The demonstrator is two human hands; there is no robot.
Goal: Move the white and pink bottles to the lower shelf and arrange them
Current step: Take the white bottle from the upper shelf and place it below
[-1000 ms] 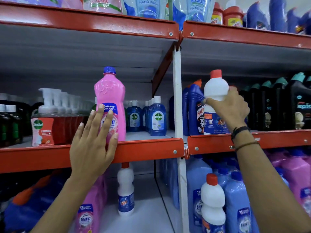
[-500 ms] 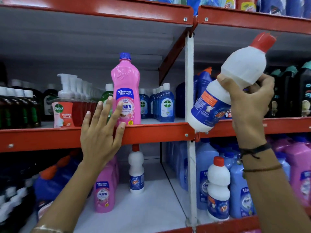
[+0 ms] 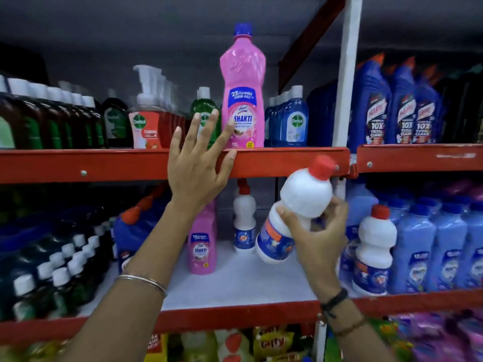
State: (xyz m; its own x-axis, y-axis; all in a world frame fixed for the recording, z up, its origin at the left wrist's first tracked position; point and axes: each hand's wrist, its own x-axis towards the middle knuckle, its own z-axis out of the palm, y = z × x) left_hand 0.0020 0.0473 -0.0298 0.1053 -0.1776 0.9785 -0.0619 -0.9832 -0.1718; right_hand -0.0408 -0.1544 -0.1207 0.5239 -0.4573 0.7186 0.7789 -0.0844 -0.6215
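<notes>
My right hand [image 3: 317,231] grips a white bottle [image 3: 300,202] with a red cap and blue label, tilted, in front of the lower shelf [image 3: 235,286]. A tall pink bottle [image 3: 243,92] with a blue cap stands upright at the front of the upper shelf [image 3: 104,165]. My left hand [image 3: 198,163] is spread flat over that shelf's red edge, fingertips touching the pink bottle's lower left side. On the lower shelf stand a second pink bottle [image 3: 201,246], a white bottle [image 3: 244,220] at the back, and another white bottle [image 3: 373,252] to the right.
A white upright post [image 3: 347,74] divides the bays. Dark and red pump bottles [image 3: 146,126] fill the upper left, blue bottles [image 3: 402,108] the upper right. Light-blue bottles [image 3: 431,246] crowd the lower right, dark bottles [image 3: 65,270] the lower left. Packets sit on the bottom shelf.
My right hand has carried the white bottle down from above the upper shelf's edge to in front of the lower shelf. The left hand stays by the pink bottle.
</notes>
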